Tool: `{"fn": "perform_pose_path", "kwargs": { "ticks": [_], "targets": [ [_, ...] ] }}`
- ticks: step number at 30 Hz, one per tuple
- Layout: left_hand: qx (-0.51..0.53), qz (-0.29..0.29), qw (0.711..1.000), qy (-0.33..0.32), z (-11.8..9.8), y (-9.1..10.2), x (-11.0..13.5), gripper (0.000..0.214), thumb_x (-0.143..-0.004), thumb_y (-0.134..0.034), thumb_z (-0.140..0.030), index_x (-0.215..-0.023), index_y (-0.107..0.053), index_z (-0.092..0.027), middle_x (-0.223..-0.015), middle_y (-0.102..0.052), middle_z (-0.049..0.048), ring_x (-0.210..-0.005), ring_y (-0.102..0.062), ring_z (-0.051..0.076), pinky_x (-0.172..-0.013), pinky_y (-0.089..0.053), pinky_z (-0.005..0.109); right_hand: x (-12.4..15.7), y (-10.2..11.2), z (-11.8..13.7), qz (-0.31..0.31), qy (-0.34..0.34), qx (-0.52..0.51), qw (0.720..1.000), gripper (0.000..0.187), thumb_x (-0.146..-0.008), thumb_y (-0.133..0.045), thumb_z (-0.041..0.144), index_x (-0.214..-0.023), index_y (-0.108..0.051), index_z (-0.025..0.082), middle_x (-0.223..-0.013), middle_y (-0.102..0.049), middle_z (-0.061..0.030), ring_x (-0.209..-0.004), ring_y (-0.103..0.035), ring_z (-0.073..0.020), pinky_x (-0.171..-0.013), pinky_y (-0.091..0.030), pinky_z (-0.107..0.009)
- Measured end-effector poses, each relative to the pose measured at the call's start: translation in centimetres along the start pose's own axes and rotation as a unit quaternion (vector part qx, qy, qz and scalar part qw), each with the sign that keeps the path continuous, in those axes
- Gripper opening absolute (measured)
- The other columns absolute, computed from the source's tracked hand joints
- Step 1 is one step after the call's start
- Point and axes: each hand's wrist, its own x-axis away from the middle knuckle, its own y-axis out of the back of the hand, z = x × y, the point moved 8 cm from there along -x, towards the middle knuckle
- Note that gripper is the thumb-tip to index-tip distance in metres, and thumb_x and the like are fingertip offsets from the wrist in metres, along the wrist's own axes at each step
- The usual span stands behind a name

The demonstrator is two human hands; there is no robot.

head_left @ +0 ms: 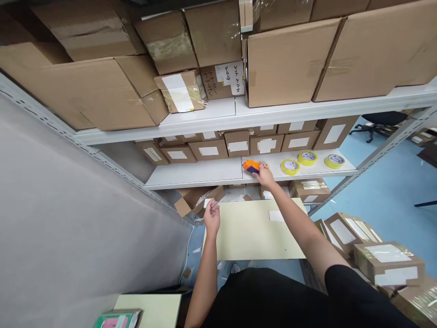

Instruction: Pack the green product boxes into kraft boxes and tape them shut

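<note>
My right hand [265, 176] is closed round an orange and purple tape dispenser [251, 166], held at the front of the middle shelf. A roll of yellow tape shows partly behind that hand. More rolls of clear yellow tape [290, 167] lie flat on the shelf to its right. Over the left far corner of a pale yellow tabletop [249, 232], my left hand [212, 217] has its fingers curled in. A small white piece [206, 203] shows beside those fingers; whether they grip it is unclear.
Labelled cardboard boxes [208, 150] line the back of the middle shelf [201, 169]. Larger cartons [290, 64] fill the shelf above. An opened carton [191, 200] sits low at the left. Taped boxes [389, 264] are stacked at the right. A grey wall [68, 196] closes the left side.
</note>
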Motion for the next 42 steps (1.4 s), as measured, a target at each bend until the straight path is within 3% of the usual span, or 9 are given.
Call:
{"fn": "perform_pose_path", "kwargs": {
  "ticks": [3,7,12,18,25,29,35,38,42],
  "targets": [
    [0.006,0.009,1.0,0.001,-0.3,-0.7,0.0,0.053,-0.086,-0.066,-0.035,-0.137,-0.063,-0.02,-0.119,-0.073,0.0126,-0.089,-0.074,0.018,-0.086,-0.06,0.034,4.2,-2.6,1.8,0.053,0.046,-0.004,0.998,0.06,-0.103,-0.052,0.044,-0.149,-0.038,0.008,-0.124,-0.07,-0.0225,-0.115,-0.065,-0.0351,-0.094,-0.047,-0.039],
    [0.012,0.034,0.999,0.008,-0.4,-2.1,0.6,0.053,-0.086,-0.066,-0.033,-0.137,-0.063,-0.02,-0.118,-0.074,0.0125,-0.085,-0.074,0.017,-0.085,-0.059,0.034,11.0,-8.3,-0.2,0.129,0.017,-0.003,0.992,0.062,-0.104,-0.045,0.043,-0.152,-0.032,0.006,-0.127,-0.068,-0.0248,-0.116,-0.064,-0.0369,-0.098,-0.044,-0.043],
    [-0.014,0.067,0.998,0.01,-0.4,-4.0,2.5,0.053,-0.087,-0.064,-0.03,-0.139,-0.061,-0.02,-0.119,-0.073,0.012,-0.087,-0.074,0.016,-0.083,-0.058,0.031,19.3,-15.6,-7.6,0.179,-0.083,-0.027,0.98,0.057,-0.098,-0.05,0.028,-0.149,-0.036,0.007,-0.123,-0.07,-0.0204,-0.116,-0.063,-0.0346,-0.099,-0.043,-0.04],
    [-0.054,0.109,0.992,0.024,0.2,-6.4,6.3,0.051,-0.089,-0.06,-0.028,-0.14,-0.06,-0.02,-0.118,-0.073,0.011,-0.087,-0.074,0.015,-0.081,-0.058,0.03,27.6,-20.2,-16.9,0.194,-0.164,-0.013,0.967,0.047,-0.092,-0.051,0.012,-0.138,-0.053,0.007,-0.13,-0.067,-0.0212,-0.12,-0.062,-0.0308,-0.101,-0.044,-0.036],
    [-0.068,0.141,0.986,0.056,1.3,-7.5,10.9,0.051,-0.09,-0.059,-0.028,-0.14,-0.06,-0.02,-0.121,-0.072,0.0109,-0.089,-0.074,0.016,-0.086,-0.059,0.033,33.8,-23.6,-23.6,0.231,-0.183,0.016,0.955,0.05,-0.089,-0.058,0.014,-0.139,-0.057,0.005,-0.131,-0.068,-0.0256,-0.125,-0.062,-0.0387,-0.107,-0.042,-0.048],
    [-0.081,0.138,0.984,0.074,1.9,-6.9,12.5,0.051,-0.091,-0.059,-0.029,-0.141,-0.059,-0.02,-0.123,-0.072,0.0115,-0.09,-0.074,0.016,-0.085,-0.059,0.033,35.6,-24.1,-25.0,0.227,-0.175,0.006,0.958,0.05,-0.091,-0.05,0.01,-0.14,-0.056,0.008,-0.134,-0.068,-0.0222,-0.125,-0.063,-0.0354,-0.11,-0.04,-0.045],
    [-0.095,0.134,0.983,0.078,3.1,-6.5,14.0,0.051,-0.091,-0.061,-0.029,-0.141,-0.061,-0.021,-0.122,-0.072,0.0107,-0.089,-0.073,0.016,-0.082,-0.059,0.031,35.7,-23.7,-25.3,0.235,-0.18,0.018,0.955,0.046,-0.09,-0.047,0.008,-0.134,-0.059,0.007,-0.13,-0.071,-0.0213,-0.122,-0.065,-0.033,-0.106,-0.042,-0.041],
    [-0.118,0.17,0.974,0.09,4.4,-8.1,14.6,0.046,-0.091,-0.062,-0.028,-0.136,-0.065,-0.021,-0.124,-0.073,0.0117,-0.09,-0.072,0.016,-0.077,-0.059,0.028,35.4,-23.5,-25.0,0.242,-0.192,0.022,0.951,0.04,-0.089,-0.052,0.008,-0.129,-0.061,0.007,-0.12,-0.073,-0.0222,-0.117,-0.068,-0.0341,-0.101,-0.044,-0.041],
    [-0.135,0.246,0.956,0.088,6.2,-12.3,15.3,0.043,-0.088,-0.065,-0.024,-0.131,-0.069,-0.022,-0.125,-0.073,0.0104,-0.089,-0.07,0.016,-0.072,-0.059,0.027,35.0,-23.1,-24.6,0.237,-0.205,0.03,0.949,0.041,-0.087,-0.061,0.01,-0.128,-0.061,0.009,-0.121,-0.073,-0.0214,-0.117,-0.068,-0.0339,-0.098,-0.046,-0.039]
  ]
}}
